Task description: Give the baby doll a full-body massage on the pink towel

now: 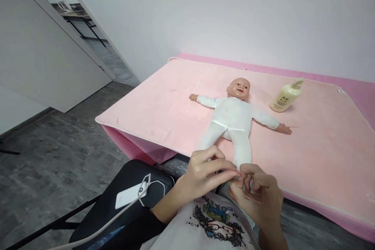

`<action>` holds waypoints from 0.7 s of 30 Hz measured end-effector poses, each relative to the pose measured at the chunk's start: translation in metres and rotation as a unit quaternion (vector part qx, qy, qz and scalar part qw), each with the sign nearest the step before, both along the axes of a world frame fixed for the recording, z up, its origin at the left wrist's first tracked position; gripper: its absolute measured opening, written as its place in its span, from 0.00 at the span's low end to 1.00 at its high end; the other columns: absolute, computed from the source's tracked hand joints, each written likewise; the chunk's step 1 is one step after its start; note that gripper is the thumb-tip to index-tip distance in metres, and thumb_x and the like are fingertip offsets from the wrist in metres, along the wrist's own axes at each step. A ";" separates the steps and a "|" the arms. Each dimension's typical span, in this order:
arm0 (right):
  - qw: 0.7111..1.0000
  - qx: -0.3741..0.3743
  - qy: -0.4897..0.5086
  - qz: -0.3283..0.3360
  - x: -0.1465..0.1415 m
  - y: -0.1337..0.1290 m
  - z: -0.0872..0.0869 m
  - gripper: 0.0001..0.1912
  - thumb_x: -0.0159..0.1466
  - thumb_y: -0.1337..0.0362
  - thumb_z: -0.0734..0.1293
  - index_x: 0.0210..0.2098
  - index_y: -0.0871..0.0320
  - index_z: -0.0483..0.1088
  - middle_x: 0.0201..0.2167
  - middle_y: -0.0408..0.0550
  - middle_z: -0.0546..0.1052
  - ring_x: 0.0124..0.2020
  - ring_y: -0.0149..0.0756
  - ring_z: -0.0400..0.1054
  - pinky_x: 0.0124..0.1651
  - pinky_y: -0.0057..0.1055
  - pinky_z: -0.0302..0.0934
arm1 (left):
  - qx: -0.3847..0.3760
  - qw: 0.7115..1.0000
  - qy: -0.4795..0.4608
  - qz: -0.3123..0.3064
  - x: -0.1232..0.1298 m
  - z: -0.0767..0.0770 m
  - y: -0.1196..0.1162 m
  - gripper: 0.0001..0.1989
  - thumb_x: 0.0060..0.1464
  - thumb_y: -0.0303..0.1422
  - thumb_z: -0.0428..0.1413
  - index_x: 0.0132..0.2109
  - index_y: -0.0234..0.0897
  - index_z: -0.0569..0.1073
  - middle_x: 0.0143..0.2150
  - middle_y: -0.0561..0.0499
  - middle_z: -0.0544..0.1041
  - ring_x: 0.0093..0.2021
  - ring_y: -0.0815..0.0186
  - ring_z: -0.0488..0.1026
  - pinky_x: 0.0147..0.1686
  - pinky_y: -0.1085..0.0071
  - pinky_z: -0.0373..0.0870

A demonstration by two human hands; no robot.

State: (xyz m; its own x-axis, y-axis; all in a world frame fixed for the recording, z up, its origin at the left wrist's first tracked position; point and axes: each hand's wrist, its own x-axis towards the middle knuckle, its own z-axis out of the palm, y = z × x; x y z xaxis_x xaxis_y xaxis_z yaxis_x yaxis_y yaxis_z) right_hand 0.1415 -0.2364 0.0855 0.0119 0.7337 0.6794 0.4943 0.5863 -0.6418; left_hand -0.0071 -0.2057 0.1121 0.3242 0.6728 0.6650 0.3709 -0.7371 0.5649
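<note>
A baby doll (pixel 234 113) in a white cloth suit lies face up on a pink blanket (pixel 158 97), arms spread, legs toward me. My left hand (pixel 206 172) is in front of the doll's legs, its thumb and fingertips pressed together. Beside it on the right, my right hand (pixel 258 191) has curled fingers, and the fingertips of both hands meet. Whatever they may pinch is too small to make out. A pale yellow pump bottle (pixel 285 97) stands on the blanket to the right of the doll's head.
A black chair (pixel 123 179) with a white power bank (pixel 129 196) and cable is at the lower left, below the table edge. A white wall rises behind the table. An open doorway and door (pixel 43 47) are at the left.
</note>
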 end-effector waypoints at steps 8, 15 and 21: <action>1.000 -0.002 -0.008 0.014 0.001 0.000 -0.001 0.20 0.53 0.78 0.63 0.25 0.53 0.46 0.21 0.34 0.62 0.16 0.19 0.51 0.17 0.19 0.48 | 0.006 1.000 0.003 -0.018 0.002 -0.002 0.001 0.02 0.51 0.28 0.59 0.33 0.34 0.76 0.28 0.54 0.68 0.25 0.76 0.66 0.22 0.80 0.64; 1.000 0.002 -0.001 0.018 0.003 0.001 -0.005 0.19 0.52 0.78 0.64 0.27 0.53 0.47 0.22 0.34 0.63 0.16 0.19 0.53 0.18 0.19 0.49 | 0.020 0.999 0.030 -0.027 0.002 0.000 0.001 0.02 0.53 0.27 0.57 0.34 0.33 0.75 0.28 0.52 0.70 0.27 0.74 0.69 0.24 0.79 0.66; 0.999 -0.009 0.003 0.036 0.003 0.000 -0.006 0.20 0.53 0.79 0.64 0.27 0.53 0.47 0.22 0.35 0.62 0.16 0.19 0.52 0.17 0.19 0.47 | 0.048 0.999 0.001 -0.015 0.002 -0.005 0.000 0.03 0.52 0.26 0.57 0.36 0.34 0.75 0.29 0.53 0.70 0.26 0.75 0.69 0.23 0.80 0.67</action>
